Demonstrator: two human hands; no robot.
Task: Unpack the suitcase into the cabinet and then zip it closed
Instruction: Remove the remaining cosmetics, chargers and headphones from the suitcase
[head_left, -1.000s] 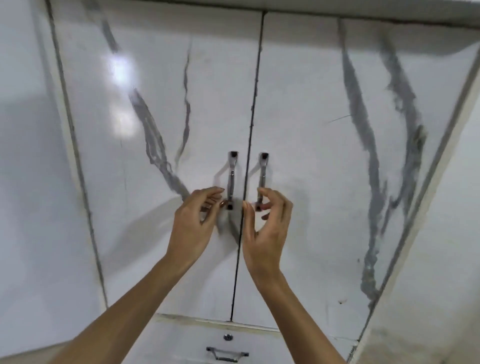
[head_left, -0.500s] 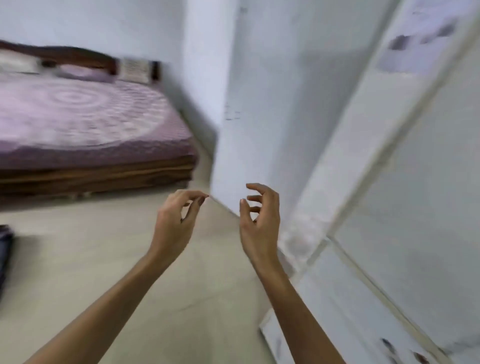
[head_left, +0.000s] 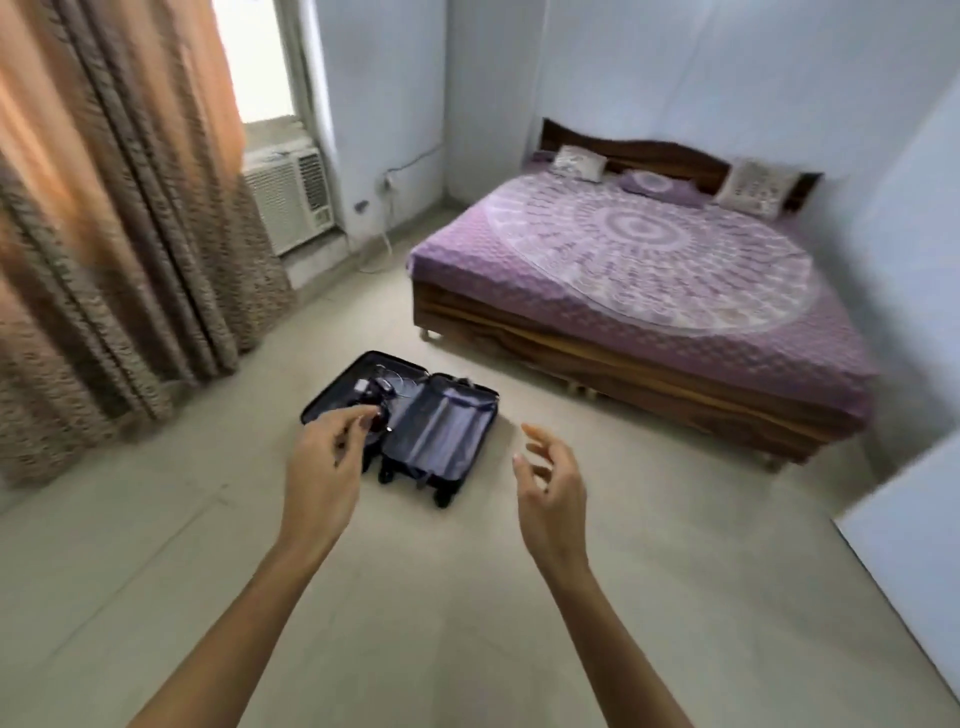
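A dark blue suitcase (head_left: 436, 431) lies open flat on the beige floor in the middle of the room. Its left half holds a few small dark items and a cable (head_left: 382, 387); its right half shows a purple lining. My left hand (head_left: 324, 467) hovers in front of the suitcase's left half, fingers loosely curled, holding nothing. My right hand (head_left: 553, 483) hangs in the air to the right of the suitcase, fingers relaxed and empty. A white edge that may be the cabinet (head_left: 914, 545) shows at the far right.
A bed (head_left: 649, 270) with a purple patterned cover and wooden frame stands at the right back. Brown and orange curtains (head_left: 114, 234) hang on the left. A window air conditioner (head_left: 291, 197) sits below the window. Bare floor lies between me and the suitcase.
My hands have left the two cabinet door handles. The view has swung away from the shut cabinet doors, past the bed, to the open suitcase on the floor.
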